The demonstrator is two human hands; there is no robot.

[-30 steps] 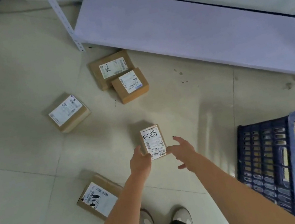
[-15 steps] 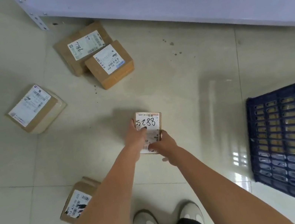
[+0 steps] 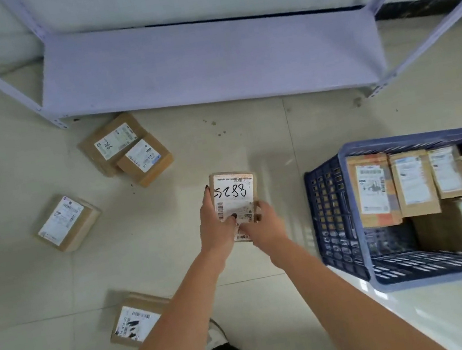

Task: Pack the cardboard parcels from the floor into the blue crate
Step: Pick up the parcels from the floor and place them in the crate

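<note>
Cardboard fills our grip: left hand (image 3: pixel 216 229) and right hand (image 3: pixel 264 225) clasp the small parcel (image 3: pixel 235 201) by its near edges, left of the blue crate (image 3: pixel 335 218). Bare floor (image 3: pixel 267 144) lies open between crate rim and scattered parcels (image 3: pixel 124 149).

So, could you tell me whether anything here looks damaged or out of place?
One brown cardboard parcel, on the floor by the person's left arm, has a torn, black-smeared label. Two more by the grey shelf overlap askew.
</note>
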